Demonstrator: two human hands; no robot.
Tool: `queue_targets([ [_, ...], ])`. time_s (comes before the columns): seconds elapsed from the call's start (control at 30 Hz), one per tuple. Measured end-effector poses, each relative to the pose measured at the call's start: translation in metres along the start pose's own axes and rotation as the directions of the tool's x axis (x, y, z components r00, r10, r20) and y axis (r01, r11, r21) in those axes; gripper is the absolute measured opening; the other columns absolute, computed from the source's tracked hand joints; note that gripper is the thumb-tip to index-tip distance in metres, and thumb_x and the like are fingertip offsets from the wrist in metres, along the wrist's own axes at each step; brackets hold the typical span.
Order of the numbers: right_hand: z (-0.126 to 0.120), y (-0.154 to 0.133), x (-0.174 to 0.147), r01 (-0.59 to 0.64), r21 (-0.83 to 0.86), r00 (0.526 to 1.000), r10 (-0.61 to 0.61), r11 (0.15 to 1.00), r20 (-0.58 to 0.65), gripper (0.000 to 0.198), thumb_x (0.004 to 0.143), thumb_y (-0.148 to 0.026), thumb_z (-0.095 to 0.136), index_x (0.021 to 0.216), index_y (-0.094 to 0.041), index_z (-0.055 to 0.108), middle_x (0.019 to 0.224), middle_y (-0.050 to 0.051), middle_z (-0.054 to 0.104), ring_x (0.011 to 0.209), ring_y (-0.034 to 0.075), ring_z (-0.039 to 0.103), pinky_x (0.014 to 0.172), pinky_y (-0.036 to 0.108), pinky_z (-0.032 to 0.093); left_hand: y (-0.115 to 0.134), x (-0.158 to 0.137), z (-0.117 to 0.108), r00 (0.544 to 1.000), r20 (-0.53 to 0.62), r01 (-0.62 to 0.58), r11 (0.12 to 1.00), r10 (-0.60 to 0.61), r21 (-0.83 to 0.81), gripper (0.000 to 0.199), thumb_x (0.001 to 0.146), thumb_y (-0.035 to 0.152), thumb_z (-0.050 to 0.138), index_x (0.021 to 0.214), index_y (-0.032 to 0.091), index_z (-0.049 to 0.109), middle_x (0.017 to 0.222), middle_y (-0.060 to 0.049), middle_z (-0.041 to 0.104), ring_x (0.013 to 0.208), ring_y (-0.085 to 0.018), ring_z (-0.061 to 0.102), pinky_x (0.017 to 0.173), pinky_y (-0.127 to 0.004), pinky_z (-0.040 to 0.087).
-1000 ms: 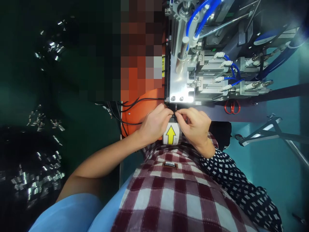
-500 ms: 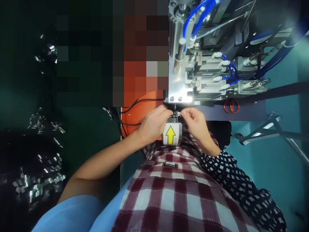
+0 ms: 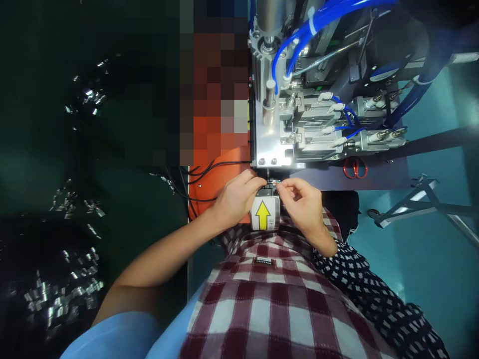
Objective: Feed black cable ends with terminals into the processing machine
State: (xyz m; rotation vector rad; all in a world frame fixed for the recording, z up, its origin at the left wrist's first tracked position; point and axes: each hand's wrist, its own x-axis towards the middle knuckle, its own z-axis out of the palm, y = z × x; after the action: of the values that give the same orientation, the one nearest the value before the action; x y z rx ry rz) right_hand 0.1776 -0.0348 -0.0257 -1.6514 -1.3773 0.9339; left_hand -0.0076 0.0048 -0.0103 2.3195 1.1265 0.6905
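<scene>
My right hand [image 3: 304, 205] is closed in a pinch, thumb against forefinger, at a tiny connector-like piece with thin coloured strands [image 3: 276, 183]. The piece lies at a dark fixture [image 3: 268, 190] at the front of the machine; its exact kind is too small to make out. On the fixture's other side, my left hand [image 3: 237, 197] is closed too, its fingertips pressed together at the fixture's edge. Whatever those fingers hold is hidden. Just below both hands sits a white plate with a yellow arrow [image 3: 263, 214].
A machine with metal cylinders [image 3: 318, 114] and blue air hoses [image 3: 329, 15] rises ahead. Red-handled scissors [image 3: 355, 169] lie on the dark bench at right. Black cables [image 3: 209, 172] cross an orange surface [image 3: 204, 194] at left. Shiny metal parts [image 3: 67, 279] are heaped on the dark left side.
The view has shifted slightly, so the machine appears lower and further left. Both hands stay at the fixture, with the right fingertips still pinched at the small piece.
</scene>
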Motion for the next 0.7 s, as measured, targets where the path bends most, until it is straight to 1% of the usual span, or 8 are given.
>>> queue_targets([
  [0.1,-0.004,0.001,0.007,0.017,0.003,0.999,-0.017,1.000,0.047,0.014,0.086,-0.030,0.061,0.079,-0.019,0.066,0.069,0.000,0.060,0.060,0.012,0.051,0.060,0.027,0.043,0.001,0.001,-0.001,1.000,0.021,0.017,1.000,-0.017,-0.003,0.020,0.095,0.013,0.047,0.097,0.015,0.066,0.092,-0.008,0.063,0.088,-0.017,0.062,0.077,-0.027,0.053],
  [0.17,-0.006,0.003,0.012,-0.071,0.116,0.990,0.055,0.991,0.132,0.016,0.085,-0.032,0.062,0.077,-0.019,0.064,0.065,-0.002,0.057,0.055,0.011,0.048,0.054,0.026,0.040,0.002,0.001,-0.002,0.999,0.040,0.016,1.000,-0.017,0.006,0.021,0.094,0.013,0.046,0.098,0.016,0.066,0.094,-0.008,0.063,0.089,-0.017,0.063,0.078,-0.028,0.054],
  [0.23,-0.007,0.004,0.016,-0.184,0.229,0.965,0.132,0.956,0.228,0.018,0.083,-0.035,0.064,0.076,-0.018,0.063,0.059,-0.004,0.053,0.050,0.009,0.043,0.047,0.024,0.036,0.002,0.001,-0.003,0.999,0.052,0.007,1.000,-0.008,0.023,0.022,0.094,0.012,0.046,0.099,0.015,0.067,0.095,-0.009,0.063,0.090,-0.018,0.063,0.077,-0.028,0.054],
  [0.3,-0.008,0.006,0.019,-0.240,0.278,0.948,0.162,0.930,0.275,0.019,0.082,-0.035,0.066,0.076,-0.018,0.063,0.057,-0.005,0.050,0.048,0.009,0.040,0.045,0.024,0.034,0.003,0.001,-0.004,0.998,0.058,-0.002,0.999,-0.001,0.054,0.022,0.094,0.012,0.045,0.100,0.014,0.067,0.096,-0.010,0.063,0.090,-0.019,0.062,0.076,-0.028,0.054],
  [0.43,-0.008,0.010,0.020,-0.261,0.294,0.944,0.180,0.919,0.275,0.022,0.082,-0.038,0.067,0.076,-0.018,0.062,0.057,-0.005,0.051,0.048,0.009,0.042,0.046,0.024,0.035,0.004,0.001,-0.004,0.998,0.063,-0.016,0.992,0.009,0.122,0.023,0.094,0.012,0.045,0.100,0.014,0.067,0.094,-0.010,0.063,0.089,-0.020,0.062,0.074,-0.029,0.053],
  [0.53,-0.006,0.014,0.020,-0.274,0.322,0.945,0.192,0.906,0.263,0.027,0.085,-0.043,0.063,0.078,-0.017,0.062,0.062,-0.003,0.055,0.050,0.009,0.047,0.048,0.025,0.037,0.003,0.001,-0.003,0.998,0.061,-0.026,0.992,0.018,0.126,0.023,0.094,0.012,0.045,0.101,0.014,0.067,0.097,-0.011,0.064,0.091,-0.020,0.062,0.075,-0.029,0.053],
  [0.63,-0.003,0.013,0.020,-0.258,0.325,0.952,0.181,0.910,0.248,0.025,0.085,-0.043,0.064,0.081,-0.018,0.062,0.065,-0.002,0.057,0.051,0.010,0.049,0.049,0.025,0.039,0.002,0.001,-0.002,0.998,0.054,-0.027,0.992,0.021,0.120,0.022,0.095,0.014,0.046,0.101,0.014,0.067,0.097,-0.011,0.064,0.092,-0.020,0.062,0.076,-0.029,0.053],
  [0.7,-0.001,0.012,0.018,-0.211,0.288,0.962,0.146,0.934,0.230,0.022,0.085,-0.040,0.064,0.082,-0.019,0.061,0.062,-0.003,0.055,0.051,0.011,0.050,0.049,0.026,0.040,0.001,0.001,-0.002,0.998,0.058,-0.023,0.994,0.017,0.111,0.022,0.095,0.015,0.045,0.102,0.015,0.067,0.097,-0.010,0.064,0.092,-0.020,0.062,0.076,-0.029,0.054],
])
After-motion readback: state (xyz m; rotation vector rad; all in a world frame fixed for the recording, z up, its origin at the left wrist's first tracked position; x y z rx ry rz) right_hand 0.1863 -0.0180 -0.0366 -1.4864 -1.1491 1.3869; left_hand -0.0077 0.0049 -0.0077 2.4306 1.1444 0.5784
